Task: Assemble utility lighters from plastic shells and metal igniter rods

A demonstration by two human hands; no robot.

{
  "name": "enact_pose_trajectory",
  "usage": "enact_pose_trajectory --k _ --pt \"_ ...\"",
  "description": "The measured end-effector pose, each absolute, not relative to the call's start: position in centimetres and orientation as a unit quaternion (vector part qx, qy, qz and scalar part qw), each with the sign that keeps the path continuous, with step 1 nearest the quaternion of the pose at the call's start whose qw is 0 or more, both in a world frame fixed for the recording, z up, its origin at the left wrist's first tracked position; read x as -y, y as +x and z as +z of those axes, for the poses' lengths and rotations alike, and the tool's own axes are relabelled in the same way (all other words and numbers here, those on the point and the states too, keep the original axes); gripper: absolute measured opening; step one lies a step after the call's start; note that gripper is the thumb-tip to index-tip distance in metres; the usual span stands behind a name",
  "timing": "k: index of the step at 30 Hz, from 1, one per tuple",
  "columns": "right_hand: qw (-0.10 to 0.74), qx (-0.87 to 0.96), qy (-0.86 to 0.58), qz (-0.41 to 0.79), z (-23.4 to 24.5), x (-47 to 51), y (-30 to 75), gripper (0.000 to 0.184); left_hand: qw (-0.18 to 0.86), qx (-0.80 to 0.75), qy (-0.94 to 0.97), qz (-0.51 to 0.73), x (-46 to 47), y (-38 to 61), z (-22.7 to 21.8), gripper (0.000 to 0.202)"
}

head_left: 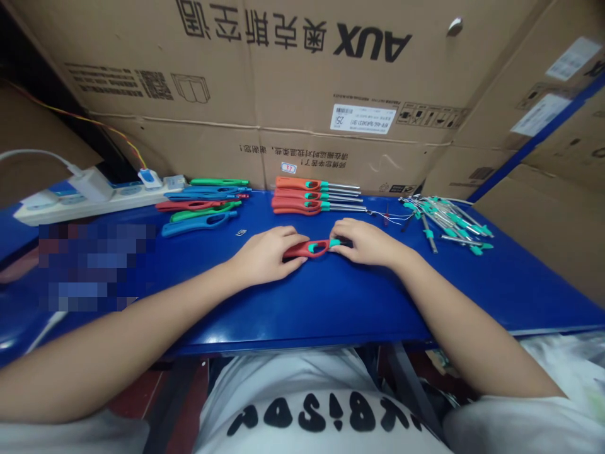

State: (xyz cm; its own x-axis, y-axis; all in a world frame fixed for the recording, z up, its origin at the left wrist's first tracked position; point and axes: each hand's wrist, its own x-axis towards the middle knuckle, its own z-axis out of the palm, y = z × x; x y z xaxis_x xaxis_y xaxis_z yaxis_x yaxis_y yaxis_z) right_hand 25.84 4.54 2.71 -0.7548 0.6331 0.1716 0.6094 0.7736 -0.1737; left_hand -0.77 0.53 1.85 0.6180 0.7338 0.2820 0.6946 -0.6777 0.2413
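Observation:
A red long-nosed lighter [319, 248] with a teal trigger and collar lies across the middle, just over the blue table. My left hand [265, 254] is closed round its handle end. At the other end, my right hand [363, 242] pinches the lighter by its nozzle just past the teal collar; my fingers hide most of the nozzle. Beyond my hands sits a stack of orange-red lighters [297, 203] with metal nozzles pointing right. Farther right is a loose pile of metal nozzles [444, 217] with teal parts and thin wires.
Blue, green and red lighter handles [201, 222] lie at the back left, beside a white power strip [89, 200] with plugs and cables. A large cardboard wall [227, 132] stands behind the blue table [302, 309]. A blurred-out patch [94, 265] covers something at left.

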Motion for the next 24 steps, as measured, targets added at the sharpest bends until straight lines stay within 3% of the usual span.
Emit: enact_pose_trajectory --k 2,5,10,16,24 --pt "0.106 0.928 -0.343 0.099 2.9 -4.9 26.7 0.013 0.048 -0.399 0.901 0.165 -0.5 -0.8 1.8 0.042" --pt "0.115 0.900 -0.392 0.150 3.2 -5.8 28.3 0.032 0.041 -0.407 0.900 0.154 -0.3 -0.9 1.9 0.041" --pt "0.087 0.684 -0.725 0.001 4.2 -7.1 31.2 0.030 0.042 -0.439 0.887 0.139 0.0 -1.0 2.5 0.039" --pt "0.089 0.592 -0.801 0.016 4.0 -8.6 33.3 0.041 0.098 -0.440 0.880 0.150 -0.1 -1.2 2.5 0.038" --pt "0.094 0.592 -0.800 -0.015 4.2 -8.7 33.8 0.014 0.111 -0.425 0.879 0.184 -0.5 -1.3 2.0 0.038"
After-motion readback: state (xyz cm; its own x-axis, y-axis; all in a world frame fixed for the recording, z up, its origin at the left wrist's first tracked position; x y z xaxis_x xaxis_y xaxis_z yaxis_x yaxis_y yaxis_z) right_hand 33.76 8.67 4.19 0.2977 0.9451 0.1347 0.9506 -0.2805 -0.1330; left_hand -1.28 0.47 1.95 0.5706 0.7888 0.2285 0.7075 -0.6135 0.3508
